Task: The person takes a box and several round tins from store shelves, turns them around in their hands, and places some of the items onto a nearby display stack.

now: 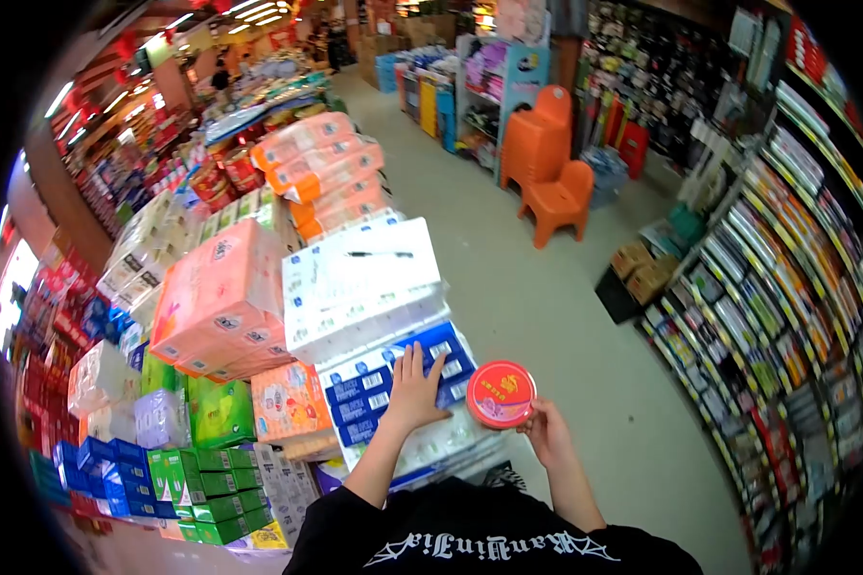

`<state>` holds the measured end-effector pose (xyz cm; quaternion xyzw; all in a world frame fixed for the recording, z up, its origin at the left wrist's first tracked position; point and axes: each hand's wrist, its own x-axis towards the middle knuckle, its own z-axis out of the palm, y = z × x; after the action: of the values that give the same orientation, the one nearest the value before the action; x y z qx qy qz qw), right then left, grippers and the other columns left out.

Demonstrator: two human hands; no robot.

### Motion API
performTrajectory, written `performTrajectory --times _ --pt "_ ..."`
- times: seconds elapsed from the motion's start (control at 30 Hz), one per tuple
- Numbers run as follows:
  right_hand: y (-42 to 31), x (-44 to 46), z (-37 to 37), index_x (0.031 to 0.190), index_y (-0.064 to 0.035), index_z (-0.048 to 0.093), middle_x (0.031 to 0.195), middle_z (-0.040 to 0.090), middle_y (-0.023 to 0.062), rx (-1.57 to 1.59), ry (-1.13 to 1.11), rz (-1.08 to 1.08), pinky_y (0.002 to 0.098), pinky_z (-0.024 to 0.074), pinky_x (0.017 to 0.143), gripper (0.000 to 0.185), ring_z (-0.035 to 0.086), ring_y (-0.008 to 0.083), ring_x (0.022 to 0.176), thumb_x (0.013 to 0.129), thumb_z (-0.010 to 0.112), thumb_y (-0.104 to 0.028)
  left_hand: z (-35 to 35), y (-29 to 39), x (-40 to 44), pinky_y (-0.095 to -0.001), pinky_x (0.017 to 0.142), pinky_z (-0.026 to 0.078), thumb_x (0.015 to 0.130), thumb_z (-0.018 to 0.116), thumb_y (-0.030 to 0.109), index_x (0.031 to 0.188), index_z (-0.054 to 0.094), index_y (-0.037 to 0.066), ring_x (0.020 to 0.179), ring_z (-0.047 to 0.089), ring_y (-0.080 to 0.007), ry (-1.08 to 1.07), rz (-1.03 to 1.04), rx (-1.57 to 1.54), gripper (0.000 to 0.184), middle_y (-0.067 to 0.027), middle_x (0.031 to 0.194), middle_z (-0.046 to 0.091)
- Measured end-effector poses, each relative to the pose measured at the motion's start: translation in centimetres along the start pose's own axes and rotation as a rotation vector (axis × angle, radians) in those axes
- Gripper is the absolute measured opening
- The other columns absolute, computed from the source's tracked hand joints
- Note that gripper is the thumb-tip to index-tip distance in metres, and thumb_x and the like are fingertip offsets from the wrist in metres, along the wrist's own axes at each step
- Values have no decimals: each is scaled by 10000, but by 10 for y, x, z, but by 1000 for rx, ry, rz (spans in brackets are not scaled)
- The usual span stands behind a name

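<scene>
My right hand [549, 437] grips the lower right edge of a round red tub [501, 393], its lid with gold and white print facing up. The tub is at the right edge of a stack of packs. My left hand [414, 393] lies with fingers spread over blue-and-white wrapped packs [359, 406] bearing barcode labels. Beyond it stands a taller white pack [355, 287] with a dark pen [379, 254] lying on top.
Pink tissue packs [225, 297] and green boxes [211, 489] are stacked to the left. Orange plastic chairs [539, 144] stand ahead in the aisle [489, 268]. A tall shelf of goods [767, 316] lines the right side, with cardboard boxes [642, 268] near its foot.
</scene>
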<state>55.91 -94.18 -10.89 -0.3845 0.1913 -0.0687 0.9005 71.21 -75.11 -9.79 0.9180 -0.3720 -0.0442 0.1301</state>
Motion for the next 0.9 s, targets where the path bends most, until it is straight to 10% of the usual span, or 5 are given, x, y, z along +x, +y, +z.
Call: performTrajectory --times 0.2,0.43,0.9 --pt "-42 56 -4 792 -112 511 713 548 5 -117 -84 130 292 400 656 176 514 129 669 834 490 -281 9 0 25 -548 1048 134 442 802 464 1410 157 174 1296 175 -447 -129 -117 166 1199 -331 1374 176" --pt "-74 108 -28 866 -96 534 761 568 9 -125 -265 192 289 400 666 196 523 126 697 831 497 -285 0 23 35 -462 949 301 423 778 352 1346 309 170 1111 390 -401 -4 -35 97 1051 -270 1186 391" --pt "-103 145 -42 954 -57 530 881 601 56 -135 -378 328 296 421 647 269 549 148 734 826 505 -293 -25 112 -90 -478 1003 273 411 769 279 1289 408 165 1158 349 -400 57 -362 -55 956 -214 1198 379"
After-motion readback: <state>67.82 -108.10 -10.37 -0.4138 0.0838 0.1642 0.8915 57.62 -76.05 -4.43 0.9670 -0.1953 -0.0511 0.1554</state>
